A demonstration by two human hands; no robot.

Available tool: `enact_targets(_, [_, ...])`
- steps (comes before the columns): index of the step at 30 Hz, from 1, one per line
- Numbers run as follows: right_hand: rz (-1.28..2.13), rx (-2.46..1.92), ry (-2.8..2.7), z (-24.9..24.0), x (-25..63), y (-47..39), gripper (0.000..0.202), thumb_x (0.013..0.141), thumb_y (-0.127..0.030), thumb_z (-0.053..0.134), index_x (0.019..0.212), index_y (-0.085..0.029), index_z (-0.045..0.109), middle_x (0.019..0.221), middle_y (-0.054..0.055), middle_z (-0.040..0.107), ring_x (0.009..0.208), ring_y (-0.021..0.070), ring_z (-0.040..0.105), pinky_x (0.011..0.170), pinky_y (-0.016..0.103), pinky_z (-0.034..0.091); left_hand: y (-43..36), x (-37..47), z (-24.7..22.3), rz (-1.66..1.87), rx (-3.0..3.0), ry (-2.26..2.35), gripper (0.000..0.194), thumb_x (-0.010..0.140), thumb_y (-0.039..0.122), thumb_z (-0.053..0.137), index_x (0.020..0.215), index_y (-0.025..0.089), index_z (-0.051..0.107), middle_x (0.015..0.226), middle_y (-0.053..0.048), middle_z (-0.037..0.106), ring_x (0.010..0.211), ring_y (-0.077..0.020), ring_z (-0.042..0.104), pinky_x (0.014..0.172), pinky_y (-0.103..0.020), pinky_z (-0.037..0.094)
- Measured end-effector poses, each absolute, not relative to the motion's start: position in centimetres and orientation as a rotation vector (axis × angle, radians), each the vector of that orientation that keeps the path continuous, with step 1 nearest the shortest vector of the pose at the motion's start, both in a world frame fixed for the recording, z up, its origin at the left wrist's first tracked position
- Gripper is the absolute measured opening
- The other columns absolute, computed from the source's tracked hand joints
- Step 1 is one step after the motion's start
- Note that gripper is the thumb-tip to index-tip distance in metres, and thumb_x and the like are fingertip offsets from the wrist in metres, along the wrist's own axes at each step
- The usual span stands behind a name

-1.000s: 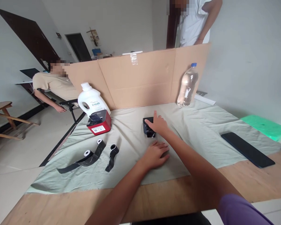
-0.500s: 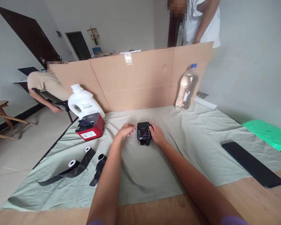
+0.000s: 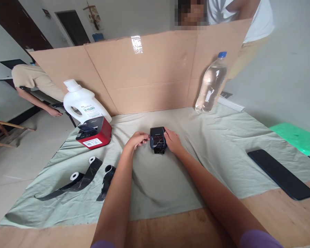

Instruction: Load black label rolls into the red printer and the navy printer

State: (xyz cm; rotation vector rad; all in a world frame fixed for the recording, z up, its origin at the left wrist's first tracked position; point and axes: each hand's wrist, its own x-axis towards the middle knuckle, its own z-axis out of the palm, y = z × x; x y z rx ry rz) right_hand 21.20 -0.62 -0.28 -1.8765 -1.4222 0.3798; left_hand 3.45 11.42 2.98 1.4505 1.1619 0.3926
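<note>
A small dark portable printer [image 3: 157,131] lies on the green cloth in front of me, with a glossy black strip [image 3: 158,143] hanging over its near side. My right hand [image 3: 172,140] grips its right side, thumb along the edge. At the left side my left hand [image 3: 138,139] has its fingers curled, and the fingertips press against the printer's edge. Left of my forearm lie a black roll [image 3: 73,176], another black roll [image 3: 92,159] and a third black roll [image 3: 109,168], with black strips trailing from them.
A red-and-black printer [image 3: 95,132] and a white detergent bottle [image 3: 84,103] stand at back left. A water bottle [image 3: 212,84] leans by the cardboard panel [image 3: 150,75]. A long dark slab [image 3: 281,174] lies right; a green stool [image 3: 297,137] stands beyond. Two people are behind the panel.
My left hand has moved in from beside the portable printer to touch its left edge. My right hand stays on it. The camera view has tipped downward; the person at back right leans lower.
</note>
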Motion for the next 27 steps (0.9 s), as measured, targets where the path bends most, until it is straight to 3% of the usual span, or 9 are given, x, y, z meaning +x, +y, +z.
enact_targets(16, [0.347, -1.897, -1.445, -0.55, 21.18, -0.42, 0.056, 0.104, -0.037, 0.025, 0.152, -0.018, 0.046, 0.148, 0.01, 0.057, 0.134, 0.0297, 0.05, 0.115, 0.048, 0.031, 11.2, 4.11, 2.85, 0.404, 1.396, 1.243, 0.019, 0.073, 0.018, 0.073, 0.062, 0.013, 0.058, 0.058, -0.002, 0.059, 0.043, -0.0047, 0.043, 0.037, -0.016, 0.014])
enact_targets(27, [0.299, -1.879, -1.431, -1.2, 21.28, -0.05, 0.055, 0.103, -0.038, 0.027, 0.149, -0.019, 0.05, 0.145, 0.011, 0.059, 0.131, 0.031, 0.053, 0.112, 0.05, 0.035, 11.47, 4.05, 2.46, 0.38, 1.378, 1.257, 0.019, 0.075, 0.022, 0.076, 0.067, 0.013, 0.061, 0.062, -0.002, 0.064, 0.042, -0.0043, 0.048, 0.036, -0.015, 0.016])
